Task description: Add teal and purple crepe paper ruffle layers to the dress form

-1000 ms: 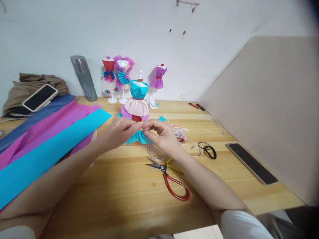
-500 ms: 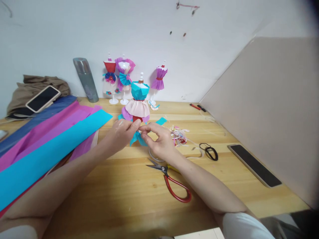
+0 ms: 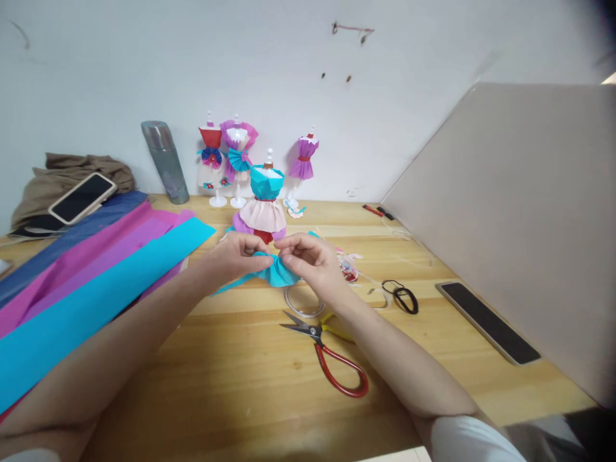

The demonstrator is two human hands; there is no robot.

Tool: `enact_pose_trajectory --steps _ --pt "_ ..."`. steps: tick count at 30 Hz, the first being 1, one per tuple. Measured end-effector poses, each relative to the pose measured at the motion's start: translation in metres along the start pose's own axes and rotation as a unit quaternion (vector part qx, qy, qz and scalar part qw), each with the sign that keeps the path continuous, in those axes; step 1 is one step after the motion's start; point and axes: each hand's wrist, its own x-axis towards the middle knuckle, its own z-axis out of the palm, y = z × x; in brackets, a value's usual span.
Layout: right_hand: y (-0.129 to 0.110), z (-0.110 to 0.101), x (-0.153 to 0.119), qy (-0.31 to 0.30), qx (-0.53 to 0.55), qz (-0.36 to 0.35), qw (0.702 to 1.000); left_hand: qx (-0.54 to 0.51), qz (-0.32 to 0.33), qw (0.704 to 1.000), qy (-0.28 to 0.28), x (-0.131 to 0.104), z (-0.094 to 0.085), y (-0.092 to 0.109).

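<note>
Between my two hands is a gathered strip of turquoise crepe paper [image 3: 282, 273], with one tail trailing off to the left. My left hand [image 3: 238, 258] pinches it between thumb and fingers. Close beside it, my right hand [image 3: 310, 256] grips the pleated part from the other side. Just behind the hands stands a small mannequin [image 3: 267, 183] in a turquoise top and a pale pink skirt, with purple and red paper below. Scissors with red and yellow handles [image 3: 312, 332] lie spread on the table in front, near a roll of clear tape [image 3: 304, 309].
Crepe paper sheets [image 3: 120, 273] cover the left side, by a phone [image 3: 83, 197] and a flask [image 3: 166, 163]. More dressed mannequins [image 3: 304, 159] stand along the wall. Paper scraps [image 3: 349, 266], black hair ties [image 3: 404, 298] and a dark flat device [image 3: 488, 322] lie rightward.
The turquoise paper has been lifted and turned, so its gathered part and left tail now show. Both hands have shifted their grip on it. The view has tilted slightly upward.
</note>
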Motion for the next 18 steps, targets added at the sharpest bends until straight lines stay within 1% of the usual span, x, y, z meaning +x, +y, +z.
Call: enact_pose_trajectory --steps 2,3,4,5,6,7,8,9,10,11,13,15,16,17,18 --pt "0.000 -0.002 0.001 0.006 0.012 0.015 1.000 0.018 0.011 0.999 0.038 0.000 0.007 -0.004" --pt "0.002 -0.003 0.002 0.011 0.019 0.025 0.999 0.042 0.033 0.997 0.062 0.000 0.011 -0.006" --pt "0.003 -0.004 0.003 0.017 0.026 0.038 0.999 0.078 0.067 0.991 0.090 -0.001 0.014 -0.008" --pt "0.005 -0.004 0.003 0.022 0.034 0.052 0.998 0.126 0.114 0.978 0.121 -0.003 0.018 -0.010" --pt "0.008 -0.005 0.004 0.026 0.041 0.066 0.997 0.186 0.169 0.956 0.151 -0.004 0.021 -0.011" --pt "0.010 -0.005 0.005 0.030 0.046 0.079 0.995 0.246 0.223 0.927 0.174 -0.006 0.024 -0.012" --pt "0.012 -0.005 0.005 0.033 0.045 0.085 0.995 0.298 0.270 0.896 0.187 -0.007 0.027 -0.014" --pt "0.012 -0.005 0.005 0.038 0.036 0.084 0.995 0.336 0.301 0.871 0.191 -0.008 0.029 -0.015" --pt "0.012 -0.005 0.005 0.046 0.013 0.072 0.996 0.364 0.323 0.852 0.193 -0.009 0.031 -0.016" --pt "0.011 -0.004 0.004 0.055 -0.024 0.048 0.997 0.379 0.336 0.841 0.192 -0.009 0.031 -0.016" --pt "0.007 -0.004 0.002 0.077 -0.128 -0.039 0.988 0.375 0.350 0.836 0.196 -0.009 0.031 -0.017" --pt "0.000 -0.007 0.000 0.085 -0.220 -0.144 0.961 0.345 0.366 0.840 0.203 -0.009 0.029 -0.016" --pt "-0.003 -0.008 -0.001 0.071 -0.245 -0.184 0.949 0.328 0.371 0.844 0.203 -0.010 0.029 -0.015" --pt "-0.006 -0.011 -0.001 0.043 -0.254 -0.207 0.944 0.314 0.374 0.849 0.201 -0.010 0.029 -0.014" --pt "-0.008 -0.013 -0.001 0.007 -0.251 -0.212 0.944 0.302 0.373 0.855 0.195 -0.010 0.029 -0.013"
